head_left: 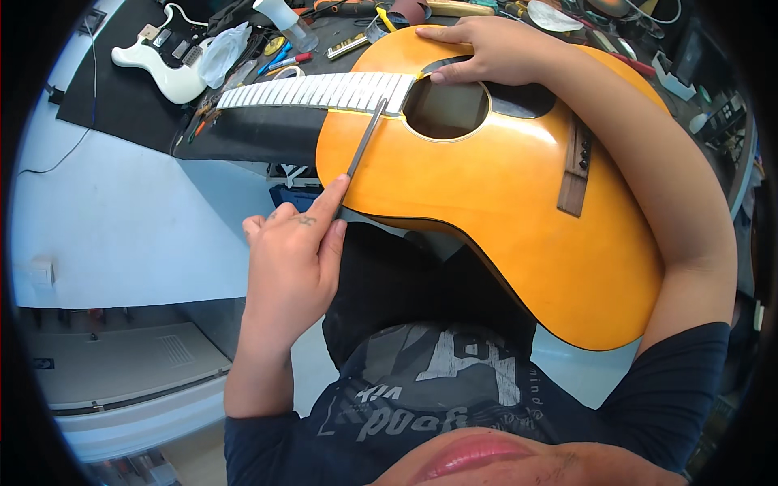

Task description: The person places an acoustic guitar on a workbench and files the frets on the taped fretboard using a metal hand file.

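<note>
An orange-yellow acoustic guitar (502, 211) without strings lies face up across my lap and the bench edge, its neck pointing left. White strips cover the fretboard (308, 91) between the frets, with yellow tape along the edges by the sound hole (444, 109). My left hand (293, 247) is closed round a slim dark file (366, 142), index finger stretched along it. The file's tip rests over the last frets. My right arm wraps over the guitar body, and my right hand (498, 50) lies with spread fingers on its top, beside the dark pickguard (527, 101).
A white electric guitar body (162, 69) lies at the back left on the dark bench mat (101, 89), next to a crumpled plastic bag (224, 55). Markers (288, 63), a spray bottle (288, 24) and several tools crowd the back. Below left stands a grey case (130, 360).
</note>
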A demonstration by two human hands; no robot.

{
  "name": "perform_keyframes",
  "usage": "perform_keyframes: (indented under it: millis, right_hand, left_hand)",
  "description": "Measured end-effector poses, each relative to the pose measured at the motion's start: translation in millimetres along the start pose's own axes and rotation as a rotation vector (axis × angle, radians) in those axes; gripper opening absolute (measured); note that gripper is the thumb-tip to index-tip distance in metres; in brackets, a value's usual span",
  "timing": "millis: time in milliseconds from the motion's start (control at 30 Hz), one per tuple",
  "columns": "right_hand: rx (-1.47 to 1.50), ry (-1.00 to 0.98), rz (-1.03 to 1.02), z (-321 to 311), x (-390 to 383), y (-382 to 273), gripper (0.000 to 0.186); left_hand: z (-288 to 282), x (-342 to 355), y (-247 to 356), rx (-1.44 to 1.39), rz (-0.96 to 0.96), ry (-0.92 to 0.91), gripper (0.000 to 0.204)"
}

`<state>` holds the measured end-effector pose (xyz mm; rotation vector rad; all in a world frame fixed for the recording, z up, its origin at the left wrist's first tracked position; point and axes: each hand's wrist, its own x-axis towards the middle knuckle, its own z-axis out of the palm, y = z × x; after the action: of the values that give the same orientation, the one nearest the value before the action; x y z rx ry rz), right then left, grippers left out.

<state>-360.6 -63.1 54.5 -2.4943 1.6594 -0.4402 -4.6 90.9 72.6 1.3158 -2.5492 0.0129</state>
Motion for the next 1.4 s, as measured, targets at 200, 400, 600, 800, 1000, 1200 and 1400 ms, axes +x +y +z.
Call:
perform_keyframes:
  millis: [200,400,600,800,1000,1200,1400]
  right_hand:
    - [0.036,-0.028,0.006,-2,0,-2,0.088]
    - [0.030,-0.205,0.032,-30,-7,-24,0.097]
    - [0.036,-0.134,-0.010,-14,1,-11,0.096]
    - [0.036,-0.048,0.036,-3,-4,-2,0.087]
    - [0.013,-0.039,-0.036,-10,2,-10,0.090]
    - [0.023,-0.017,0.025,0,-4,3,0.088]
    - [-0.020,-0.160,0.061,-28,-7,-35,0.099]
  left_hand:
    - [-2,35,0,-0.008,0.026,0.057,0.042]
    - [-3,6,5,0.016,0.003,-0.067,0.045]
    - [-7,68,-1,0.071,-0.012,-0.139,0.043]
    - [-2,23,-4,-0.079,0.072,-0.049,0.047]
    - [-2,68,-9,-0.210,-0.011,-0.091,0.049]
    - [3,24,-10,-0.232,-0.006,-0.061,0.044]
    - [-12,67,-8,-0.275,-0.113,-0.202,0.045]
